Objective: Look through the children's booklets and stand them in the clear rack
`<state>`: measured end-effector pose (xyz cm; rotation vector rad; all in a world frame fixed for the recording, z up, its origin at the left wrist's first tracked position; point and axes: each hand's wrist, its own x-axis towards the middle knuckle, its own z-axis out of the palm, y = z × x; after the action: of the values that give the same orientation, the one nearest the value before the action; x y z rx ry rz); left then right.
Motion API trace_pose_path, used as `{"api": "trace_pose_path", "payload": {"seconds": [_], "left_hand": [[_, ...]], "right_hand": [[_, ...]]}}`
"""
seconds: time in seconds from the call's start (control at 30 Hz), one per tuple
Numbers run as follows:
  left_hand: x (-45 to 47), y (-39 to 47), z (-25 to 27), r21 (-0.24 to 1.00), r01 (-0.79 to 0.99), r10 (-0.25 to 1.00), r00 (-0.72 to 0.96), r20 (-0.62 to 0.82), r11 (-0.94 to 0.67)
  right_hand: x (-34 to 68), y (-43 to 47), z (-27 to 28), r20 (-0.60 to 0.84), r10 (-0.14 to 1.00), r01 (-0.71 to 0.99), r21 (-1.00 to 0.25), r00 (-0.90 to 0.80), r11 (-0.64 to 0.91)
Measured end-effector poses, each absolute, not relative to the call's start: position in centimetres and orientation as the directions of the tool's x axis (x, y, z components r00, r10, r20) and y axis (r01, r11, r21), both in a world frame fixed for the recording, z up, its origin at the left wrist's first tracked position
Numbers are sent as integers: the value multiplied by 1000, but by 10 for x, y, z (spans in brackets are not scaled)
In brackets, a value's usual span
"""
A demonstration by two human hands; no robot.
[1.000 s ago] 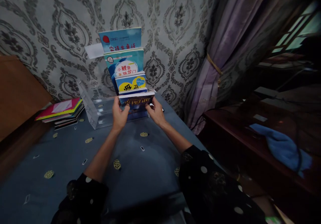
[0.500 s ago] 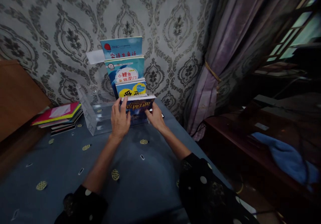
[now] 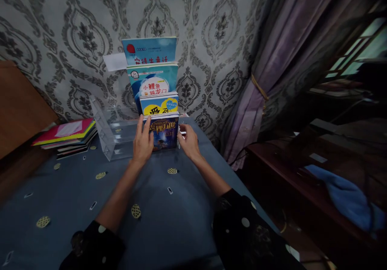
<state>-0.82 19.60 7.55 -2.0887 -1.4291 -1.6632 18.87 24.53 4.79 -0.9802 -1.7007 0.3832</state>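
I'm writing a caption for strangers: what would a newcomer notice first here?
Probably the bright teal book among the upright books, before the patterned wallpaper. Next, the left hand and right hand at either side of the dark front book. Then the pink-topped stack, left of the clear rack.

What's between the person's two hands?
The head view shows a dark blue book between the left hand and right hand, with more books behind it.

Grey patterned wallpaper [image 3: 189,16] rises behind the blue-clothed counter [image 3: 169,229]. At right, a tied purple curtain [image 3: 269,66] hangs beside dark-red furniture [image 3: 269,161], and a pale window [image 3: 352,58] shows beyond. The room is dimly lit.
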Motion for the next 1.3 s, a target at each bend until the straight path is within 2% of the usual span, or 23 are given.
{"api": "trace_pose_path", "payload": {"seconds": [0.13,0.23,0.33,0.43,0.6,0.93,1.3], "left_hand": [[-7,199,67,486,673,605,-72,793,-557],[-7,205,55,563,619,618,-155,771,-547],[-7,210,46,631,594,654,-220,724,-499],[-5,209,45,661,629,709,-237,665,-409],[-2,205,47,654,676,735,-244,633,-339],[0,205,44,629,723,732,-258,631,-287],[1,207,39,623,725,729,-252,637,-294]], "right_hand": [[184,249,47,659,750,427,-663,-57,615],[177,257,47,650,757,429,-665,-73,612],[166,263,46,627,776,423,-686,-69,592],[156,266,43,623,782,380,-727,15,572],[149,264,39,645,757,288,-748,103,598],[145,266,33,662,732,280,-742,160,610],[137,258,31,660,723,364,-737,204,569]]}}
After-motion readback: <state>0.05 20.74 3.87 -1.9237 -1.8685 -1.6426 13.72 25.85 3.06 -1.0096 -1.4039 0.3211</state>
